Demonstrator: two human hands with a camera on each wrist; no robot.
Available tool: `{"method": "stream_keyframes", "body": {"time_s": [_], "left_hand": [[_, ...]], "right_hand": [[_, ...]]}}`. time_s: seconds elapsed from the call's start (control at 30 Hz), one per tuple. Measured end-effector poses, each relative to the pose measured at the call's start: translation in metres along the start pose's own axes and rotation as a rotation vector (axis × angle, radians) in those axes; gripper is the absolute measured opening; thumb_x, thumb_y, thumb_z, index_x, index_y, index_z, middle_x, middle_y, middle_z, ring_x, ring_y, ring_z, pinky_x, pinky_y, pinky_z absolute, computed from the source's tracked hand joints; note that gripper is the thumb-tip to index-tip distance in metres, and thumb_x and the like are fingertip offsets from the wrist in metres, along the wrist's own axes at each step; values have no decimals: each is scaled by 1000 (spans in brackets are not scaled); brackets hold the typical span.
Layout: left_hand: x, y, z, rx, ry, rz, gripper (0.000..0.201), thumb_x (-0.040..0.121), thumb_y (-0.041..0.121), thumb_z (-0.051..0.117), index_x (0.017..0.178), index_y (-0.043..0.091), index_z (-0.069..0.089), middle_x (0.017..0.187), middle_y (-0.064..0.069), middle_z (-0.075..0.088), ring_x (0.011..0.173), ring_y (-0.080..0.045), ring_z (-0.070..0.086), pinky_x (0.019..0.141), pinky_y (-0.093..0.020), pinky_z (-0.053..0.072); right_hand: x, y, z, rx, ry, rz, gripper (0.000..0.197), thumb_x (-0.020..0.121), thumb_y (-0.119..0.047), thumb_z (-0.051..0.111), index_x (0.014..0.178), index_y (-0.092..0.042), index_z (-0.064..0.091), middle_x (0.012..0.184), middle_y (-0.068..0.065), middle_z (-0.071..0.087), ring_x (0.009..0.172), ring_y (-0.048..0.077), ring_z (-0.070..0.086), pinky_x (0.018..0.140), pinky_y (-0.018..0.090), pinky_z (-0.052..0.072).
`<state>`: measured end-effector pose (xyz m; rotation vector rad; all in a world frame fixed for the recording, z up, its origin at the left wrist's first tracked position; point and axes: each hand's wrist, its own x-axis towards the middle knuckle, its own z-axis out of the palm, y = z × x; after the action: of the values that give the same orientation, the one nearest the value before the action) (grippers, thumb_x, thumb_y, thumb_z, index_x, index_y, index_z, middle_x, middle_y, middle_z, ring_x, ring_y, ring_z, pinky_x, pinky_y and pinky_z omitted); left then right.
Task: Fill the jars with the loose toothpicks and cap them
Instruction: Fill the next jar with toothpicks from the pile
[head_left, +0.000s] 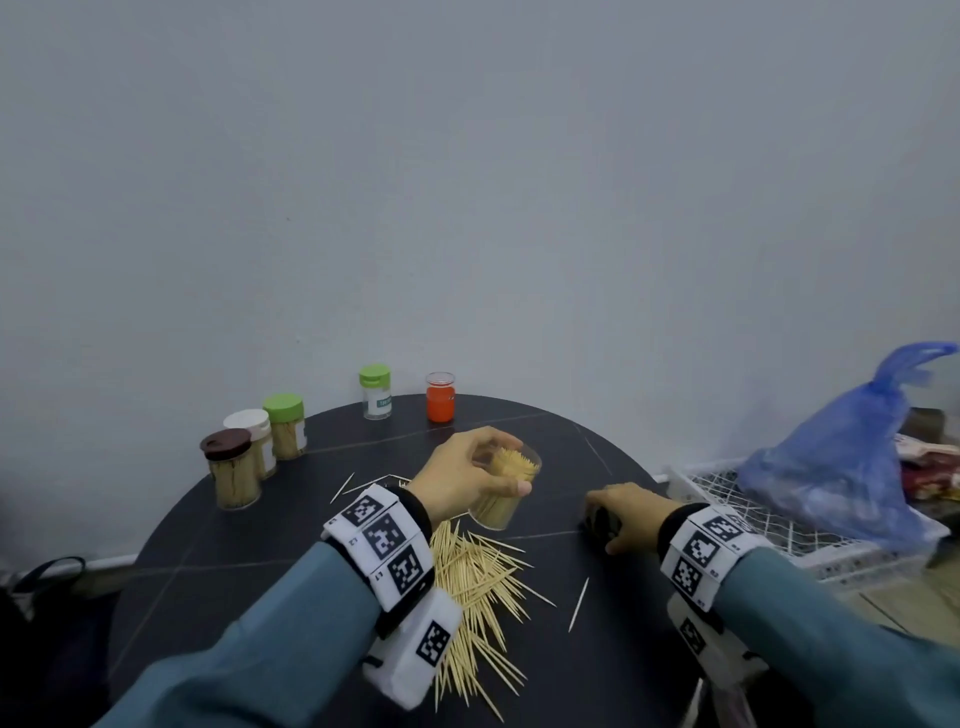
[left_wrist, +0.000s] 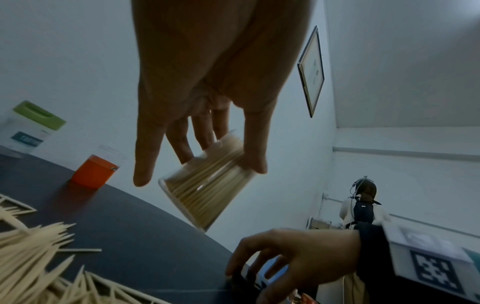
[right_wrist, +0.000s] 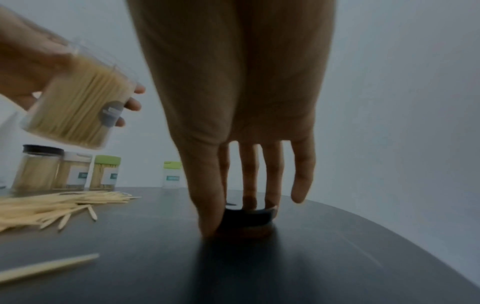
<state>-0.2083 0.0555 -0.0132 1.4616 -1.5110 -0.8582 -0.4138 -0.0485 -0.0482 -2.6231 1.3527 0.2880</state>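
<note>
Against a plain pale wall stands a round dark bench (head_left: 208, 519), with a white wire rack (head_left: 727, 499) and a blue plastic bag (head_left: 841, 467) to its right. Along the far left edge, three capped jars (head_left: 254, 452) full of toothpicks stand close together; a green-lidded jar (head_left: 376, 392) and an orange jar (head_left: 440, 397) stand farther back. Loose toothpicks (head_left: 478, 587) lie heaped near the front. The left hand (head_left: 462, 478) is raised above the heap, thumb and fingers wrapped round an uncapped clear jar (head_left: 506, 488) packed with toothpicks and tilted. The right hand (head_left: 626, 514) reaches down to the bench, its fingertips (right_wrist: 210, 224) closing on a dark cap (right_wrist: 249, 218) lying there.
</note>
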Motion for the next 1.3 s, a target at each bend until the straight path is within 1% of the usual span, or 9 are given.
{"method": "stream_keyframes", "body": {"time_s": [0.3, 0.47, 0.57, 0.63, 0.77, 0.87, 0.97, 1.1, 1.3], "left_hand": [[-12, -3, -25, 9, -12, -12, 42, 82, 20, 71, 119, 25, 53, 122, -1, 55, 112, -17, 51, 86, -32, 45], [-23, -6, -39, 22, 40, 1, 46, 80, 17, 73, 118, 20, 47, 118, 1, 58, 109, -18, 55, 89, -27, 45], [-29, -9, -49, 29, 33, -1, 46, 80, 14, 73, 119, 16, 48, 116, 4, 58, 111, -19, 55, 98, -34, 42], [-33, -12, -56, 26, 43, -2, 43, 80, 13, 73, 115, 18, 49, 112, 6, 60, 111, -18, 56, 98, -34, 42], [-38, -19, -64, 46, 77, -19, 42, 78, 14, 74, 112, 19, 51, 110, 5, 61, 105, -16, 57, 91, -26, 43], [-38, -26, -66, 42, 116, -32, 41, 75, 13, 77, 108, 19, 53, 111, -2, 65, 104, -18, 60, 90, -29, 47], [-38, -30, -68, 53, 146, -40, 43, 74, 12, 78, 109, 19, 53, 110, -3, 67, 103, -17, 63, 85, -23, 49], [-38, -33, -66, 84, 206, -38, 43, 74, 11, 78, 108, 17, 52, 105, -1, 67, 88, -5, 61, 65, -6, 45], [-34, -34, -59, 149, 280, -26, 45, 72, 15, 80, 109, 15, 55, 107, -3, 68, 97, -14, 63, 74, -16, 47]], "right_hand": [[-21, -62, -48, 612, 440, -302, 28, 92, -26, 55, 119, -18, 53, 102, -6, 56, 90, 11, 57, 79, 18, 42], [-19, -108, -64, 591, 402, -427, 31, 91, -28, 57, 120, -16, 55, 106, -2, 61, 82, 1, 56, 71, 6, 41], [-15, -124, -65, 533, 388, -436, 38, 92, -29, 56, 125, -12, 52, 116, 6, 61, 97, 14, 58, 85, 23, 45], [-11, -131, -64, 519, 370, -442, 40, 92, -30, 55, 127, -12, 51, 118, 7, 60, 99, 13, 55, 86, 24, 43], [-6, -142, -62, 490, 328, -447, 41, 94, -32, 51, 129, -11, 49, 118, 5, 58, 96, 8, 50, 76, 15, 40], [-2, -148, -60, 489, 308, -443, 40, 94, -31, 51, 128, -11, 48, 112, 4, 59, 91, 8, 50, 69, 9, 38], [2, -153, -59, 513, 300, -433, 39, 93, -30, 53, 127, -9, 51, 110, 6, 60, 92, 9, 52, 78, 18, 43], [6, -157, -56, 530, 292, -404, 39, 93, -31, 54, 126, -10, 52, 115, 10, 61, 93, 11, 54, 82, 23, 45], [10, -160, -55, 549, 290, -328, 41, 92, -34, 55, 126, -11, 52, 114, 11, 62, 102, 21, 59, 85, 27, 48]]}}
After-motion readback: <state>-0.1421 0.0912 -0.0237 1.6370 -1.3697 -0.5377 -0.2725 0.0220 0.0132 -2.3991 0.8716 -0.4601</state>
